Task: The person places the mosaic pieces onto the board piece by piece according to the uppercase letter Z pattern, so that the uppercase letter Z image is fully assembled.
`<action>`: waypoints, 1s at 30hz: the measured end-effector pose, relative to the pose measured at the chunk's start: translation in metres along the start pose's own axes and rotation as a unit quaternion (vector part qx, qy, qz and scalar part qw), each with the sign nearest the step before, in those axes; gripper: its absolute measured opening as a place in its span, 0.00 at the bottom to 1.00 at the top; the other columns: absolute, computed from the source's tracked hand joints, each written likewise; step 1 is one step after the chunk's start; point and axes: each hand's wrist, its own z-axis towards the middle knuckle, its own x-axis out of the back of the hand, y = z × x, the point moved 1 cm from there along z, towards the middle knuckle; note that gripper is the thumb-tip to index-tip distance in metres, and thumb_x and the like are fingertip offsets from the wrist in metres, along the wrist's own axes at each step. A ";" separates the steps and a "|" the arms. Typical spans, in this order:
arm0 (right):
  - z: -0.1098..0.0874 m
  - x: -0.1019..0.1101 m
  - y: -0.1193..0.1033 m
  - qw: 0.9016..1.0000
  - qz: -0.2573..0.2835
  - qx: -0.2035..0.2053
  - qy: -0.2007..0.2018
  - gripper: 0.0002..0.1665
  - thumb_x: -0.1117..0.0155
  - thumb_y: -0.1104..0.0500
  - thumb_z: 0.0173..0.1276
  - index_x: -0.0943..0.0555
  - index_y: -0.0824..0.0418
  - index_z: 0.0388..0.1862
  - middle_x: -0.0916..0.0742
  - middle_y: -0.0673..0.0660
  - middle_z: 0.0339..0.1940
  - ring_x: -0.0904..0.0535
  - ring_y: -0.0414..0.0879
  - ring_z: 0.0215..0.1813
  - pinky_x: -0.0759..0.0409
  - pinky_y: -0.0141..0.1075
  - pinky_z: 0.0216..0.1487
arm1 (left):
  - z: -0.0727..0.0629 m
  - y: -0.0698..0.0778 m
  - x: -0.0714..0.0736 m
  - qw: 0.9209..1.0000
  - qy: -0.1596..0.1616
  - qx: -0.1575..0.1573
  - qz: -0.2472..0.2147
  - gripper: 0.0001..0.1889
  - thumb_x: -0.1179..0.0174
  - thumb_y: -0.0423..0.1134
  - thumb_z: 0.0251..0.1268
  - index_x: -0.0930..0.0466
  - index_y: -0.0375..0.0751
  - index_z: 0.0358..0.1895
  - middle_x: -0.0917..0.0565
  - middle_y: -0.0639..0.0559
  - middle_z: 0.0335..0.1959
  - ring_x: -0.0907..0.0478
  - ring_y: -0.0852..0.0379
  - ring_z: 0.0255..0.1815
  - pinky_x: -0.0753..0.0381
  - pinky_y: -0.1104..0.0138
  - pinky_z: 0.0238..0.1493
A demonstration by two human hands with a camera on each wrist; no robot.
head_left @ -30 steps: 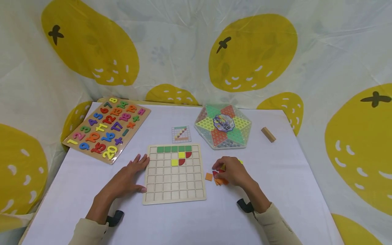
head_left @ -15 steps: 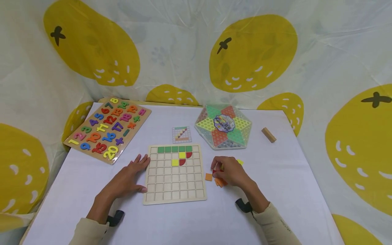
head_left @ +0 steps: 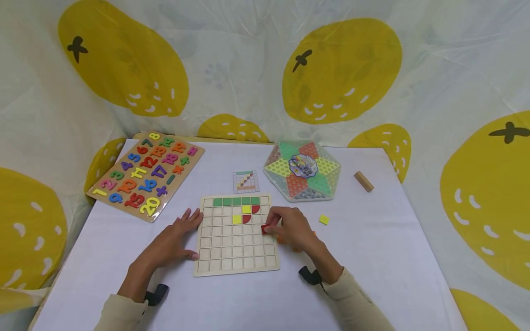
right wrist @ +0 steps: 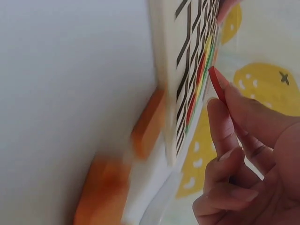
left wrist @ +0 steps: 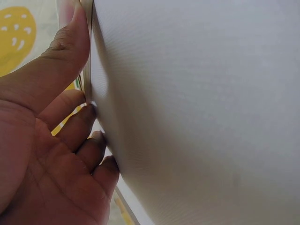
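A light wooden grid board (head_left: 225,253) lies on the white table. Its top row holds several green square tiles (head_left: 236,201); below them sit two yellow squares (head_left: 237,219) and two red rounded tiles (head_left: 246,219). My left hand (head_left: 169,242) rests at the board's left edge, thumb and fingers spread and touching it. Between thumb and forefinger my right hand (head_left: 293,226) pinches a red tile (right wrist: 218,85), held above the board's right edge. Orange tiles (right wrist: 149,124) lie right of the board, mostly hidden by that hand in the head view. One yellow tile (head_left: 324,220) lies farther right.
Behind the board lies a small printed pattern card (head_left: 245,182). A hexagonal Chinese checkers board (head_left: 304,172) is at the back, with a wooden block (head_left: 363,181) to its right. A number puzzle board (head_left: 145,174) lies at the back left.
My right hand has left the loose tiles and moved left to the board's right edge, carrying a red tile. The yellow tile beside the pile is now uncovered. My left hand stays put.
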 end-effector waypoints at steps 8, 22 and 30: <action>0.018 -0.027 -0.027 1.000 -0.010 -0.007 -0.009 0.12 0.19 0.54 0.65 0.17 0.45 0.30 0.15 0.40 0.24 0.21 0.39 0.35 0.25 0.36 0.38 | 0.001 -0.001 0.000 1.000 -0.003 0.005 -0.003 0.66 0.11 0.44 0.38 0.42 0.45 0.85 0.44 0.45 0.87 0.54 0.36 0.90 0.49 0.37 0.86; 0.036 -0.057 -0.051 0.998 -0.058 -0.002 -0.015 0.14 0.19 0.52 0.66 0.18 0.46 0.26 0.19 0.43 0.22 0.23 0.39 0.32 0.27 0.33 0.31 | 0.000 0.000 0.000 1.000 -0.001 0.005 -0.001 0.65 0.11 0.44 0.38 0.42 0.45 0.85 0.44 0.45 0.87 0.54 0.36 0.90 0.48 0.36 0.85; 0.036 -0.058 -0.054 0.997 -0.068 0.003 -0.019 0.13 0.19 0.50 0.65 0.17 0.46 0.28 0.18 0.42 0.23 0.23 0.38 0.33 0.27 0.33 0.32 | 0.000 0.000 0.001 1.000 -0.001 -0.001 -0.004 0.65 0.12 0.45 0.38 0.42 0.45 0.85 0.44 0.44 0.87 0.54 0.35 0.90 0.48 0.36 0.85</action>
